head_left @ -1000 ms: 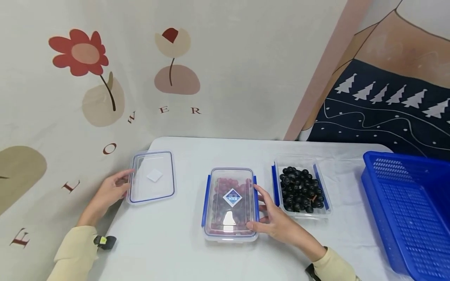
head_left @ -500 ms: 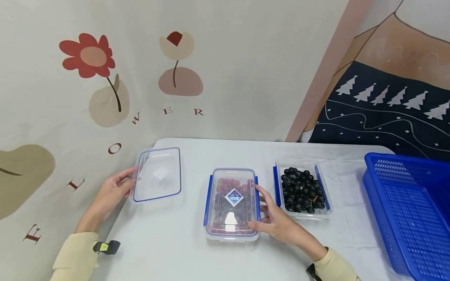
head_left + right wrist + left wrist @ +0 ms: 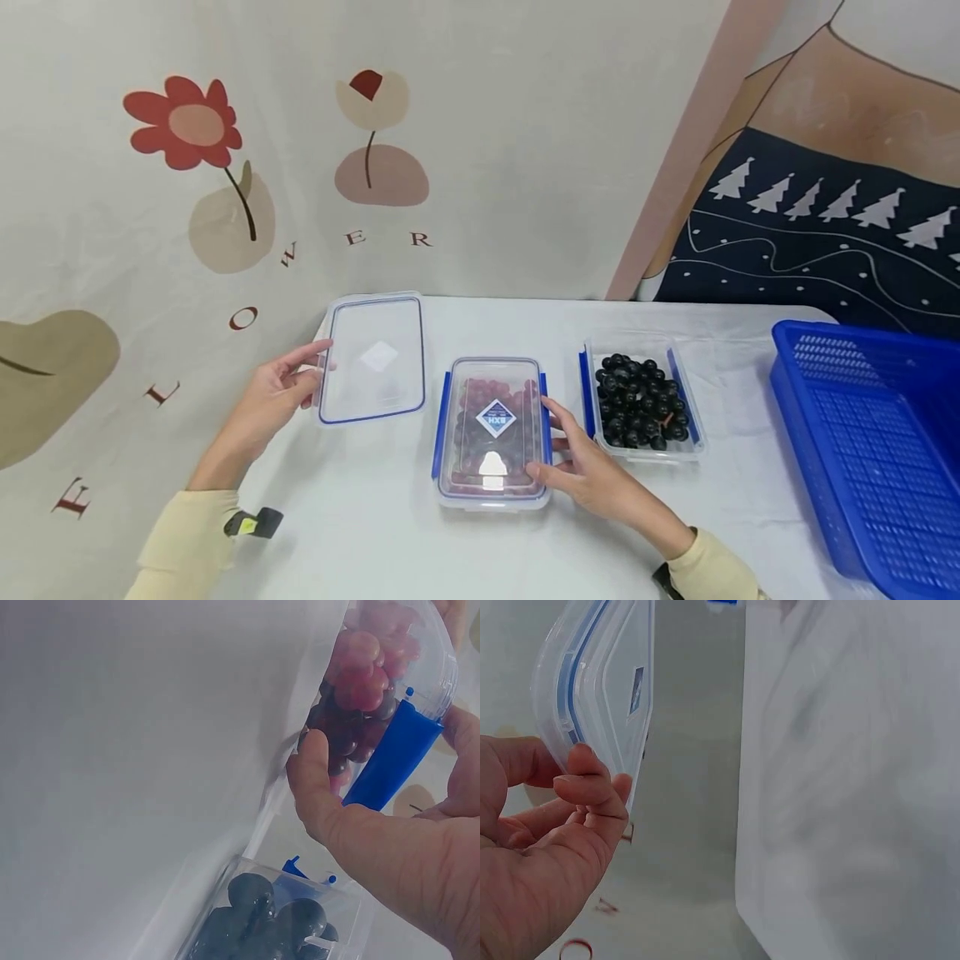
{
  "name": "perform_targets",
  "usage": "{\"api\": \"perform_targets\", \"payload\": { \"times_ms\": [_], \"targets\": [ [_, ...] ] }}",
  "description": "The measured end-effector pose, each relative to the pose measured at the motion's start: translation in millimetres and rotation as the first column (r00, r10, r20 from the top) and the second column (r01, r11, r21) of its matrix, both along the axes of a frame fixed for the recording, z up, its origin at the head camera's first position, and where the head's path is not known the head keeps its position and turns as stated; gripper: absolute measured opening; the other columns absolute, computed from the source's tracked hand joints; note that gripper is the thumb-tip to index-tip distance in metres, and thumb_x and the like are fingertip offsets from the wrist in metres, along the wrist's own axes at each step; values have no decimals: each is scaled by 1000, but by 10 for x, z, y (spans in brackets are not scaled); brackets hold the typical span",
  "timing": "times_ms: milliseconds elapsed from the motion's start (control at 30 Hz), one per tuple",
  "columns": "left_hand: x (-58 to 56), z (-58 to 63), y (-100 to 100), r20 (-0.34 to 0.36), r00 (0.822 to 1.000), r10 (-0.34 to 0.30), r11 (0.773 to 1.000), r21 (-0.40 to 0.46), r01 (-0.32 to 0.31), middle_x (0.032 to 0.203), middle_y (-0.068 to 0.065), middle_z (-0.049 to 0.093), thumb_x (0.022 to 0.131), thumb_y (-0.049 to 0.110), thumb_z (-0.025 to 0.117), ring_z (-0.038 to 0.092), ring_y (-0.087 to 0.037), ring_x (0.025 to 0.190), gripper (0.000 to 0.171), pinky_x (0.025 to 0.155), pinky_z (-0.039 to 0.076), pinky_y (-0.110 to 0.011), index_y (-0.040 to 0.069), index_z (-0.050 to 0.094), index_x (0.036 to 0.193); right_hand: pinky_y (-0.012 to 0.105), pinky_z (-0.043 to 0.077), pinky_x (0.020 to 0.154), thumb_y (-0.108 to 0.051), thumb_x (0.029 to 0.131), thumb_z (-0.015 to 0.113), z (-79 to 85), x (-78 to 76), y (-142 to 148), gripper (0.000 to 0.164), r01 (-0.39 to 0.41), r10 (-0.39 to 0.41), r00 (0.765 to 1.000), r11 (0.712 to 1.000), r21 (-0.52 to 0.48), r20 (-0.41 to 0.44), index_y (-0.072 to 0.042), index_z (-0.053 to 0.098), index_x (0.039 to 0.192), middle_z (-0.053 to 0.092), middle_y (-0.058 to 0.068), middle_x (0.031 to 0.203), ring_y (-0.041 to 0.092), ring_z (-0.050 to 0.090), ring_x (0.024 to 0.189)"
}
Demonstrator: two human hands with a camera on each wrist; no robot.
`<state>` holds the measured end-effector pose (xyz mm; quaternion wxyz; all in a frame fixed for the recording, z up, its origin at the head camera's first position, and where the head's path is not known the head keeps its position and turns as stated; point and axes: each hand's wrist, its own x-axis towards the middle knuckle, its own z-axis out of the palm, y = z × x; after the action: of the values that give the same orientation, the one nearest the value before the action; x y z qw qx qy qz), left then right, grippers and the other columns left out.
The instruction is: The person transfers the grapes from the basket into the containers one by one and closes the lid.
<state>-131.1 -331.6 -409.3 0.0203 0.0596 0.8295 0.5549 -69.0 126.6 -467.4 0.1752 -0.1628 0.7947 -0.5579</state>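
My left hand (image 3: 273, 400) pinches a clear lid (image 3: 375, 383) with a blue seal by its left edge, over the table's back left. In the left wrist view, fingers and thumb clasp the rim of the lid (image 3: 592, 667). A lidded food container (image 3: 491, 450) of red and dark grapes lies mid-table, a diamond label on top. My right hand (image 3: 592, 471) grips its right side, thumb on the lid's near corner. The right wrist view has its blue side clip (image 3: 397, 754) between thumb and fingers. Right of it, black grapes (image 3: 641, 400) fill a lidless container (image 3: 701, 454).
A blue plastic basket (image 3: 862, 467) stands at the table's right end. The white-clothed table (image 3: 360, 533) meets a printed wall hanging (image 3: 510, 150) behind. Blue side clips (image 3: 588, 392) stand up along the lidless container.
My left hand has lifted the lid from the table's left edge and carried it rightward, closer to the lidded container. The right hand stays where it was.
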Motion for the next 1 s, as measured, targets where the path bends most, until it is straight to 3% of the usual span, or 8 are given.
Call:
{"api": "perform_targets", "payload": {
  "times_ms": [333, 567, 700, 833, 1000],
  "targets": [
    [-31, 42, 458, 22, 999, -44, 998, 50, 43, 133, -28, 59, 108, -1, 53, 60, -14, 80, 53, 72, 53, -23, -3, 48, 161, 35, 56, 103, -31, 108, 73, 11, 50, -24, 87, 40, -40, 999, 999, 16, -11, -14, 19, 175, 36, 25, 168, 39, 56, 139],
    [-50, 85, 746, 41, 997, -67, 996, 70, 64, 132, -28, 59, 108, 0, 53, 62, -15, 84, 53, 75, 54, -23, -1, 49, 161, 49, 52, 110, -35, 109, 71, 84, 110, -3, 71, 138, -133, 989, 986, 92, -63, -19, 38, 170, 47, 17, 164, 32, 60, 138],
    [-61, 62, 886, 30, 995, -96, 993, 75, 94, 130, -26, 59, 109, 0, 53, 64, -15, 85, 52, 74, 54, -23, -1, 51, 160, 50, 54, 108, -26, 111, 68, 111, 120, 2, 57, 200, -192, 976, 977, 74, -101, -15, 49, 163, 57, 13, 155, 30, 64, 134],
    [-71, 58, 1029, 26, 992, -121, 989, 87, 119, 129, -26, 58, 108, -1, 54, 64, -15, 83, 51, 73, 55, -24, -2, 51, 159, 40, 57, 102, -15, 111, 66, 134, 119, 8, 44, 266, -257, 954, 963, 45, -157, -9, 59, 154, 66, 14, 145, 28, 69, 126],
    [-82, 77, 1231, 11, 989, -146, 984, 103, 144, 126, -25, 59, 106, -3, 54, 61, -14, 78, 51, 70, 54, -23, -4, 53, 157, 34, 61, 93, -10, 113, 60, 178, 89, 73, 35, 313, -320, 919, 947, -69, -228, -4, 63, 147, 70, 16, 137, 28, 73, 116]
  ]
}}
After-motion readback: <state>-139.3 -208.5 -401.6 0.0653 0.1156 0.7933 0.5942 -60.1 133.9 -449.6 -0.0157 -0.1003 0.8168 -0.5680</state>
